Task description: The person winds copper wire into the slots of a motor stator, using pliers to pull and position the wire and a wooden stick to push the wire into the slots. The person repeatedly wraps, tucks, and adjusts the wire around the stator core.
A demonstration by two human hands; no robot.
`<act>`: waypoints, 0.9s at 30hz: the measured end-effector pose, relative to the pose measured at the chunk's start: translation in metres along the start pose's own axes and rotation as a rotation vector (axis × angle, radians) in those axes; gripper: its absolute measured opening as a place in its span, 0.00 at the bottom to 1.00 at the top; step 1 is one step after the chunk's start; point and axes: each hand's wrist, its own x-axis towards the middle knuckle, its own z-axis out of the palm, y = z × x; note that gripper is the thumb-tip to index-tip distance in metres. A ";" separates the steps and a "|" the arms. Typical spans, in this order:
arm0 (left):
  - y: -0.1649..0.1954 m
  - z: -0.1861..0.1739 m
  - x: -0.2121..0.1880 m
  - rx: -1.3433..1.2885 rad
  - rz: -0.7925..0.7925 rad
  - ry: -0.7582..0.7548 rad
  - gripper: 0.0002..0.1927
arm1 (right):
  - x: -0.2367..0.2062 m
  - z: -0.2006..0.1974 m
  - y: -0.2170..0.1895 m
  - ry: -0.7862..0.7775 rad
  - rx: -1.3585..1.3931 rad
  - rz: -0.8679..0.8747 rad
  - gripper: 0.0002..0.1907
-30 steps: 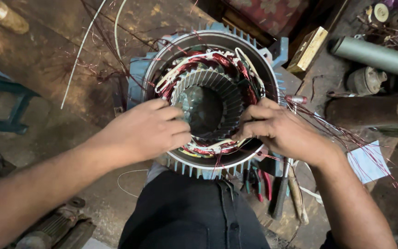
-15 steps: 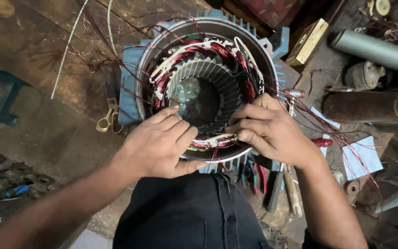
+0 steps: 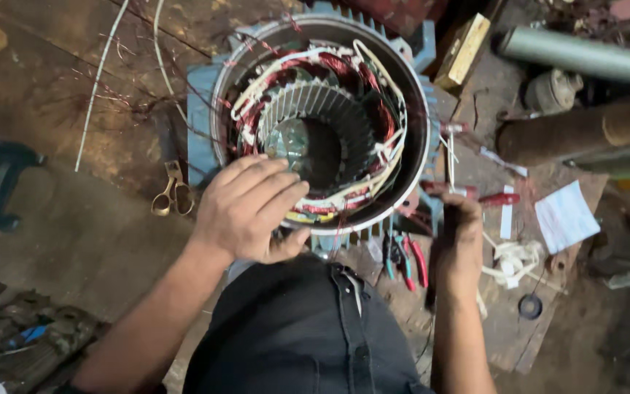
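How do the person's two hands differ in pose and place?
The left hand lies spread, fingers flat on the stator rim and windings; the right hand is off the stator, curled at a red-handled tool on the board. The left hand holds nothing; what the right hand grips is unclear. Both are bare.

The motor housing [image 3: 315, 117] stands on the floor [image 3: 74, 226], its windings [image 3: 373, 109] inside the rim. The left hand [image 3: 253, 211] rests on its near edge. Scissors [image 3: 171, 193] lie left of it. The right hand [image 3: 461, 244] is down at its right, pliers [image 3: 406, 255] between them, paper [image 3: 564, 215] farther right.
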 end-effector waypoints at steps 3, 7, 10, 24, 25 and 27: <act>0.001 0.001 -0.008 0.006 0.024 0.045 0.21 | 0.004 0.008 -0.002 0.066 -0.013 0.153 0.35; -0.003 -0.002 -0.015 0.029 0.117 0.161 0.18 | 0.007 0.024 -0.002 0.150 0.142 0.269 0.34; -0.011 -0.005 -0.021 0.077 0.220 0.236 0.15 | -0.003 0.036 0.000 0.288 0.221 0.269 0.28; -0.094 -0.031 -0.019 -0.134 0.522 0.237 0.12 | -0.071 0.140 -0.011 0.518 0.328 0.137 0.18; -0.105 -0.033 -0.015 -0.168 0.534 0.233 0.12 | -0.080 0.155 -0.009 0.547 0.314 0.083 0.17; -0.126 -0.039 -0.006 -0.232 0.552 0.209 0.12 | -0.098 0.186 -0.008 0.561 0.289 0.040 0.19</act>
